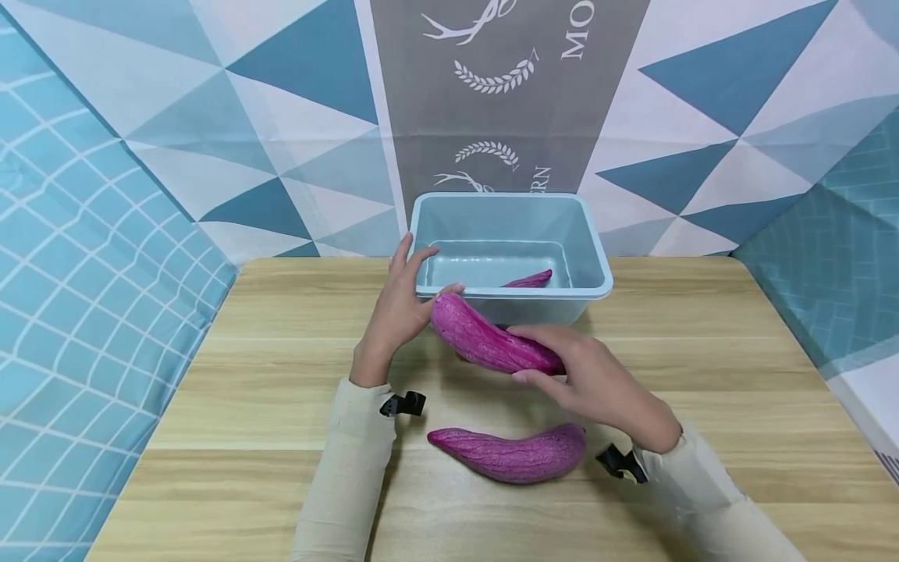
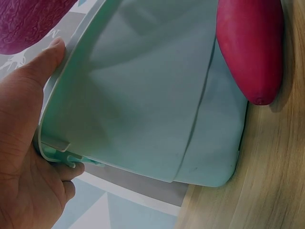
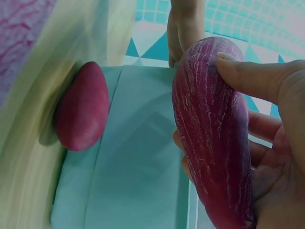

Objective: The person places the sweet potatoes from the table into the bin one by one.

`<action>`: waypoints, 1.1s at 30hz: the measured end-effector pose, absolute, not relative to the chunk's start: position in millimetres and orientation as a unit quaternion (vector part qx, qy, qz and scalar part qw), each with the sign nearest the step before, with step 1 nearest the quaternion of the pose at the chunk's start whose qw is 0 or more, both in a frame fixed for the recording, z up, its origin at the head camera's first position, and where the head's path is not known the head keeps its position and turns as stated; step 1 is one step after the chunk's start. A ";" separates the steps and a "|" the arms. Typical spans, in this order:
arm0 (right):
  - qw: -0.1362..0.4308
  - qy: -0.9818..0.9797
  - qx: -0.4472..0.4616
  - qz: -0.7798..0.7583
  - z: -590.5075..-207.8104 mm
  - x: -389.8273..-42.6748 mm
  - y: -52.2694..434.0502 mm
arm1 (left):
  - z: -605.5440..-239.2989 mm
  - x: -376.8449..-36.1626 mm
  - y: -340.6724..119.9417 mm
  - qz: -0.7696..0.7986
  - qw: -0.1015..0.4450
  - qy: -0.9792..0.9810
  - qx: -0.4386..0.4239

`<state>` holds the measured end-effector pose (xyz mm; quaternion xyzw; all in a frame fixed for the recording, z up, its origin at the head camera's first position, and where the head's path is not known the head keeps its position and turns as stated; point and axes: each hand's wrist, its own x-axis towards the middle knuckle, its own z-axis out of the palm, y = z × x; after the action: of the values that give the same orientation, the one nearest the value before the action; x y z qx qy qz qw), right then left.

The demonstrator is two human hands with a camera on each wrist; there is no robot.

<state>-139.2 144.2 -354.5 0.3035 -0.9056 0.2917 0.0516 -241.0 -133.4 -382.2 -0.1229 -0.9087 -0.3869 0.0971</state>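
My right hand (image 1: 590,378) grips a long purple eggplant (image 1: 485,339) with pale streaks, thumb on one side and fingers on the other. It is held in the air just in front of a light blue plastic bin (image 1: 597,290). My left hand (image 1: 399,312) grips the bin's rim at its front left corner; in the left wrist view the thumb lies along the rim and fingers curl beneath it. Inside the bin shows the tip of another purple piece (image 1: 530,279). A second streaked eggplant (image 1: 516,454) lies on the table nearer me.
A smooth magenta, sweet-potato-like piece (image 3: 83,107) lies on the wooden table (image 1: 281,375) against the bin's front wall, mostly hidden in the head view. Behind the bin rises a patterned cloth backdrop (image 1: 309,101). Blue tile-patterned cloth (image 1: 91,273) flanks the table's left.
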 end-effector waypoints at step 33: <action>0.085 -0.900 0.314 0.290 -327.8 -175.3 136.9 | -383.8 -242.1 -134.3 -0.385 0.119 -0.903 -0.149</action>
<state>-175.3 136.9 -327.8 0.3142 -0.8998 0.2904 0.0850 -242.1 -134.3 -383.8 -0.1494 -0.9031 -0.3847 0.1188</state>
